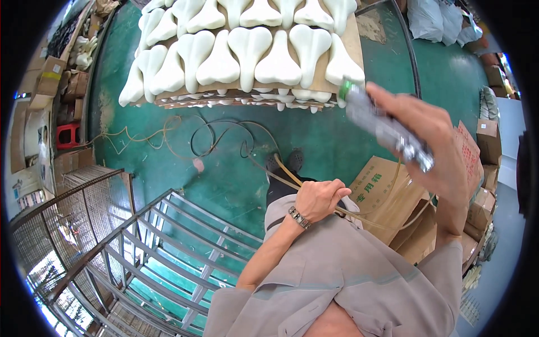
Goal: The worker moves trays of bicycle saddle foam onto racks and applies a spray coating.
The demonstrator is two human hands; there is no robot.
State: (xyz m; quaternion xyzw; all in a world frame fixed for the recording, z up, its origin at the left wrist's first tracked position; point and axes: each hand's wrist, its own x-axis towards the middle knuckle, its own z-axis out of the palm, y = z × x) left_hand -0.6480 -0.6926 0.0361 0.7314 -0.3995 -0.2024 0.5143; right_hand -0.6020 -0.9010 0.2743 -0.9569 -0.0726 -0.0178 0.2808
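Observation:
My right hand (426, 126) is raised on the right, wrapped round a silver hand tool (377, 121) with a green tip. Motion blurs the tool, so its exact kind is unclear. Its green end overlaps the nearest right corner of the rows of white bicycle-saddle-shaped pieces (249, 56); I cannot tell whether it touches them. In front of my waist, my left hand (319, 199) is closed round a yellowish hose (288, 173). That hose comes up from the floor by my feet and continues right, looping below my right hand.
The white pieces stand on a board (352, 48) over further stacked layers. Coiled hoses (210, 140) lie on the green floor. A grey metal rack (168, 247) stands at lower left. Cardboard boxes (377, 177) are close on my right, and a red stool (68, 135) sits far left.

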